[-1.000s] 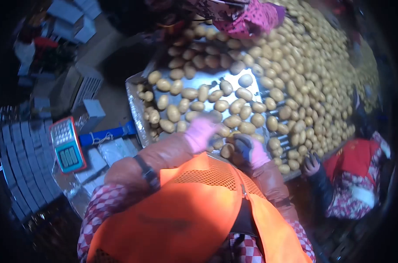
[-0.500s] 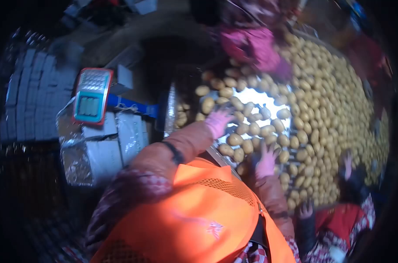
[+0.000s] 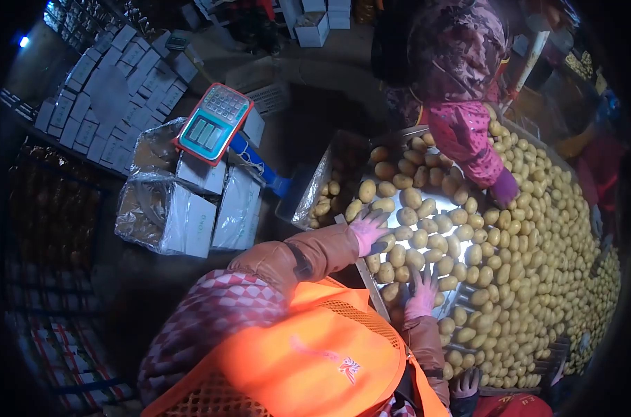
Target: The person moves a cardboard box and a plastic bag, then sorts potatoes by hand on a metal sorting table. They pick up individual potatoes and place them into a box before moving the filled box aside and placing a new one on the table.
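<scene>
My left hand (image 3: 369, 231), in a pink glove, lies over the near-left side of the metal sorting surface (image 3: 399, 208). Its fingers are spread and touch the nearby potatoes (image 3: 407, 217). My right hand (image 3: 421, 299), gloved in pink too, reaches onto the same surface closer to my body, its fingers stretched out among potatoes. Neither hand is closed round a potato. Loose potatoes lie around both hands, with bright bare metal showing between them.
Beyond the loose ones, a dense mass of potatoes (image 3: 530, 243) spreads right. A co-worker's gloved hand (image 3: 504, 189) touches it from the far side; another person's hand (image 3: 466, 382) is at lower right. A foil-lined box (image 3: 315, 191), a scale display (image 3: 213, 124) and cartons (image 3: 194, 219) stand left.
The view has turned and sharpened, so the table sits lower and further right. My hands remain among the potatoes with fingers spread. The co-worker opposite has an arm stretched over the potatoes.
</scene>
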`<state>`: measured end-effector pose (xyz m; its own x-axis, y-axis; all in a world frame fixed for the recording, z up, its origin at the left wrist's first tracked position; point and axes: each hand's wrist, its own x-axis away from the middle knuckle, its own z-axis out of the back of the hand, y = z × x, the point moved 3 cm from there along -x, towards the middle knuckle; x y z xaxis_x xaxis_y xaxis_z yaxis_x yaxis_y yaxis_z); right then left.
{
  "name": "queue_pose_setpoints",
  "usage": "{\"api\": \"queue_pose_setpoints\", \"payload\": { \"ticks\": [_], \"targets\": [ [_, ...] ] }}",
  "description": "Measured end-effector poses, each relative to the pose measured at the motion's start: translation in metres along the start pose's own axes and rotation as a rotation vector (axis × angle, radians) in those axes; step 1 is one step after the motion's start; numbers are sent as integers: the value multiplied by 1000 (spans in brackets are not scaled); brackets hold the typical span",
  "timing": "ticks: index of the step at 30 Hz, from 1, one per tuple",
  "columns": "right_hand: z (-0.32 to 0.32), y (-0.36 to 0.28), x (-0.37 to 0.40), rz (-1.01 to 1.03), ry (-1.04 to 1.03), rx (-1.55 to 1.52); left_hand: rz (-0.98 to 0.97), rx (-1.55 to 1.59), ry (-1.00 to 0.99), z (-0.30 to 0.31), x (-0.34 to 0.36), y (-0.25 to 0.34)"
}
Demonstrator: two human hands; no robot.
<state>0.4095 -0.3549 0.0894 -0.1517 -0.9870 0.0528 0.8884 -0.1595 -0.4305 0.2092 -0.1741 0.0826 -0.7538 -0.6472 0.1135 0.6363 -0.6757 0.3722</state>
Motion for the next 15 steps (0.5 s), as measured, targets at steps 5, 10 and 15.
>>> {"api": "queue_pose_setpoints", "payload": {
  "ticks": [5, 10, 15],
  "targets": [
    [-3, 7, 5, -40, -9, -7, 59, -22, -92, -7, -9, -3],
    [-9, 28, 32, -150, 47, -24, -70, -7, 93, 1, -2, 29],
    [2, 11, 43, -544, 157, 186, -434, -185, -313, 13, -14, 27]
  ]
}}
